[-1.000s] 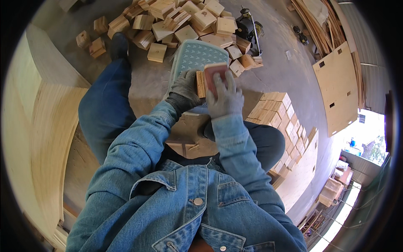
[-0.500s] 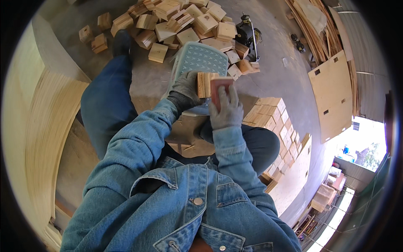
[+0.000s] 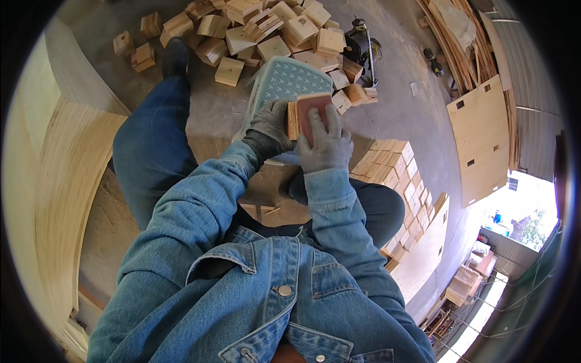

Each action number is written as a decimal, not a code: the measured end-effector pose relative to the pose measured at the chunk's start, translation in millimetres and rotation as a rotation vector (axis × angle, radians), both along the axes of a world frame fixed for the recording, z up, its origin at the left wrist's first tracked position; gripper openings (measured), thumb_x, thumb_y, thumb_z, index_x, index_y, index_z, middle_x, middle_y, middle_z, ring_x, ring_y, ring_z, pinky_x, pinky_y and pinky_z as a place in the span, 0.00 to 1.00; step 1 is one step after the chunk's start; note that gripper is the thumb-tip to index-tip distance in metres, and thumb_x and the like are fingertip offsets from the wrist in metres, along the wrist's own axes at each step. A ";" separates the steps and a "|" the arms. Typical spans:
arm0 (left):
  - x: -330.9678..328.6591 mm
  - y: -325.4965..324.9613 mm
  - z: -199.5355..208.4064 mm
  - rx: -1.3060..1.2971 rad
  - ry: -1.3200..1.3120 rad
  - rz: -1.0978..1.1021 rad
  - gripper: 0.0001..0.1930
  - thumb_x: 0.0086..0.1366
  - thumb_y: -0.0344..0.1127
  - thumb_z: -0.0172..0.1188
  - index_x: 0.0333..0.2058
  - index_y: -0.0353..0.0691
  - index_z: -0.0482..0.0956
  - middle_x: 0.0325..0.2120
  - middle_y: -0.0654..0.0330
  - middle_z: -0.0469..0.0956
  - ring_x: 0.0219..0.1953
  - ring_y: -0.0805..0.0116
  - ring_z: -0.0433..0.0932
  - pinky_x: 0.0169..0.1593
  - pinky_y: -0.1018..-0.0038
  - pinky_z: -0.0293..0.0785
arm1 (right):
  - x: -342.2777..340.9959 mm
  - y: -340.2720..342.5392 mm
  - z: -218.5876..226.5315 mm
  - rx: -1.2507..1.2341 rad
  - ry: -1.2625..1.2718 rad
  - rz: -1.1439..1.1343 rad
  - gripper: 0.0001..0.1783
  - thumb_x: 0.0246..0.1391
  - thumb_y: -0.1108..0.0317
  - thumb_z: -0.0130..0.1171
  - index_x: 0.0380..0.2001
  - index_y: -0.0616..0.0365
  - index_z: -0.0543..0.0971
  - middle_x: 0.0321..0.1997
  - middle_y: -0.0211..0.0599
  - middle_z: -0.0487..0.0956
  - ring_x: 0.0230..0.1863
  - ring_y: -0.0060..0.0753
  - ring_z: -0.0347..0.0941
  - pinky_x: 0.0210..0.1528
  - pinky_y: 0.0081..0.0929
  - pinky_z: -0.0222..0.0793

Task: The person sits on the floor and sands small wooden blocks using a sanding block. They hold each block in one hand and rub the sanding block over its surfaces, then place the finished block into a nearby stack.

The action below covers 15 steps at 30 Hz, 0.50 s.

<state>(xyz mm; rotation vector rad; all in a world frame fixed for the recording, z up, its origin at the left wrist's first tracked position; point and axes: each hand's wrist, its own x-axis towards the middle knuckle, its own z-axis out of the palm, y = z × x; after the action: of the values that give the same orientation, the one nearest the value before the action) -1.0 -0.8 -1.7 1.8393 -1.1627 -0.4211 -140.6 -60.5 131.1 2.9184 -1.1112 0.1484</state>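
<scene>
Right-hand fingers (image 3: 316, 123) hold a reddish slab (image 3: 312, 103) against the wooden block (image 3: 292, 121) my left hand (image 3: 270, 125) grips over the stool's (image 3: 290, 77) near edge.

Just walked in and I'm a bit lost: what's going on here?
The person's grey-gloved left grip holds a small light-brown wooden block over the near end of a pale blue-green plastic stool. The grey-gloved right grip holds a flat reddish-brown rectangular pad against the block's right side. Beyond the stool lies a loose pile of pale wooden blocks; a neat stack of similar blocks stands to the right.
</scene>
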 end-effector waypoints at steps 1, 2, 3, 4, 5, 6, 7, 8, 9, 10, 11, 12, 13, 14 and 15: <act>0.2 0.2 1.0 0.004 0.013 0.001 0.47 0.45 0.52 0.80 0.61 0.42 0.68 0.55 0.49 0.72 0.60 0.47 0.70 0.68 0.58 0.68 | 6.1 -8.3 -2.4 0.031 -0.036 -0.015 0.36 0.53 0.51 0.71 0.66 0.41 0.79 0.76 0.40 0.68 0.62 0.64 0.72 0.62 0.57 0.72; -1.4 -1.1 1.4 0.004 0.010 0.005 0.47 0.44 0.51 0.81 0.61 0.42 0.68 0.55 0.49 0.72 0.60 0.47 0.70 0.68 0.58 0.68 | 9.4 -18.9 -6.0 0.062 -0.071 -0.031 0.36 0.53 0.50 0.71 0.66 0.41 0.78 0.76 0.41 0.68 0.63 0.64 0.72 0.63 0.57 0.72; -4.0 -3.3 2.1 0.003 0.007 0.008 0.47 0.44 0.50 0.81 0.61 0.42 0.68 0.55 0.50 0.72 0.60 0.47 0.71 0.68 0.58 0.68 | 9.5 -29.4 -10.4 0.092 -0.107 -0.047 0.36 0.53 0.50 0.71 0.66 0.41 0.78 0.76 0.42 0.68 0.65 0.64 0.71 0.64 0.57 0.71; -4.0 -5.1 2.9 0.000 0.001 0.014 0.47 0.44 0.50 0.82 0.60 0.42 0.68 0.55 0.50 0.72 0.59 0.47 0.71 0.68 0.59 0.68 | 3.4 -42.8 -19.1 0.123 -0.202 -0.053 0.35 0.55 0.49 0.70 0.66 0.42 0.78 0.75 0.45 0.69 0.65 0.65 0.71 0.66 0.56 0.70; -2.0 -4.6 0.5 0.003 -0.006 0.008 0.47 0.44 0.49 0.82 0.60 0.42 0.68 0.55 0.50 0.72 0.59 0.47 0.71 0.68 0.59 0.68 | -2.0 -47.7 -19.6 0.112 -0.213 -0.052 0.35 0.55 0.49 0.70 0.66 0.42 0.78 0.75 0.46 0.70 0.65 0.65 0.72 0.66 0.56 0.71; 0.0 -4.3 -1.9 0.005 -0.014 0.001 0.46 0.43 0.49 0.82 0.60 0.42 0.68 0.54 0.50 0.72 0.59 0.47 0.71 0.68 0.59 0.68 | -9.0 -49.4 -18.4 0.102 -0.224 -0.053 0.34 0.56 0.49 0.70 0.65 0.41 0.79 0.75 0.47 0.70 0.64 0.66 0.72 0.66 0.57 0.71; 0.4 -5.2 -3.3 0.004 -0.019 -0.009 0.46 0.43 0.48 0.82 0.60 0.42 0.68 0.54 0.51 0.72 0.59 0.48 0.71 0.68 0.59 0.68 | -15.9 -48.2 -16.1 0.087 -0.232 -0.055 0.33 0.56 0.49 0.69 0.65 0.41 0.79 0.74 0.48 0.70 0.64 0.66 0.73 0.65 0.57 0.71; 0.5 -3.9 0.8 0.011 -0.013 -0.002 0.46 0.43 0.48 0.82 0.60 0.42 0.69 0.54 0.51 0.72 0.59 0.48 0.71 0.68 0.59 0.68 | -26.1 -40.1 -12.4 0.076 -0.196 -0.075 0.31 0.57 0.49 0.69 0.64 0.40 0.80 0.74 0.49 0.70 0.60 0.67 0.74 0.63 0.57 0.73; 1.0 -2.2 4.7 0.018 -0.006 0.005 0.46 0.43 0.47 0.82 0.60 0.41 0.69 0.54 0.51 0.72 0.59 0.48 0.71 0.67 0.59 0.68 | -34.1 -32.3 -11.8 0.065 -0.183 -0.073 0.31 0.57 0.49 0.69 0.64 0.40 0.80 0.74 0.49 0.70 0.60 0.66 0.75 0.62 0.57 0.73; -2.1 -3.2 9.2 0.018 0.005 0.002 0.46 0.43 0.47 0.81 0.59 0.41 0.69 0.54 0.51 0.72 0.59 0.48 0.71 0.67 0.59 0.69 | -43.5 -23.3 -9.5 0.046 -0.165 -0.079 0.31 0.57 0.49 0.69 0.64 0.39 0.80 0.74 0.49 0.70 0.59 0.66 0.75 0.61 0.57 0.73; -2.2 -3.1 8.0 0.020 0.002 0.002 0.46 0.43 0.47 0.81 0.59 0.41 0.69 0.54 0.51 0.73 0.59 0.48 0.71 0.67 0.59 0.69 | -49.0 -13.6 -9.3 0.033 -0.155 -0.080 0.31 0.57 0.49 0.69 0.64 0.39 0.80 0.74 0.49 0.70 0.58 0.65 0.75 0.60 0.57 0.74; -2.0 -3.2 6.8 0.022 -0.001 0.002 0.46 0.43 0.47 0.81 0.59 0.41 0.69 0.54 0.51 0.73 0.59 0.48 0.71 0.67 0.59 0.69 | -55.9 -4.3 -11.0 0.038 -0.172 -0.057 0.31 0.57 0.50 0.69 0.64 0.39 0.81 0.74 0.48 0.69 0.56 0.64 0.75 0.59 0.57 0.74; -1.4 -3.3 5.9 0.025 -0.006 0.004 0.46 0.43 0.47 0.81 0.59 0.41 0.69 0.54 0.50 0.73 0.59 0.48 0.71 0.67 0.58 0.69 | -59.8 4.3 -11.6 0.033 -0.175 -0.038 0.31 0.57 0.50 0.69 0.63 0.39 0.81 0.74 0.48 0.69 0.56 0.64 0.75 0.59 0.57 0.74; -1.4 -3.6 5.1 0.019 -0.003 0.009 0.46 0.43 0.48 0.81 0.59 0.41 0.69 0.54 0.50 0.73 0.59 0.48 0.71 0.67 0.58 0.70 | -62.5 12.3 -12.1 0.027 -0.178 -0.019 0.30 0.57 0.50 0.69 0.63 0.38 0.81 0.74 0.48 0.69 0.56 0.64 0.75 0.59 0.58 0.74; -1.6 -4.0 4.4 0.012 0.000 0.015 0.46 0.42 0.48 0.81 0.59 0.41 0.69 0.54 0.50 0.73 0.59 0.48 0.71 0.67 0.58 0.70 | -62.3 18.4 -12.5 0.021 -0.181 0.001 0.30 0.56 0.50 0.69 0.63 0.38 0.82 0.74 0.48 0.69 0.56 0.64 0.75 0.59 0.58 0.73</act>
<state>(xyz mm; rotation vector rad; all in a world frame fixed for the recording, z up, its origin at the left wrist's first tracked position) -2.6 -4.7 2.7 1.8574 -1.1476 -0.4209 -202.9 -42.1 118.7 2.9733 -1.1395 0.4111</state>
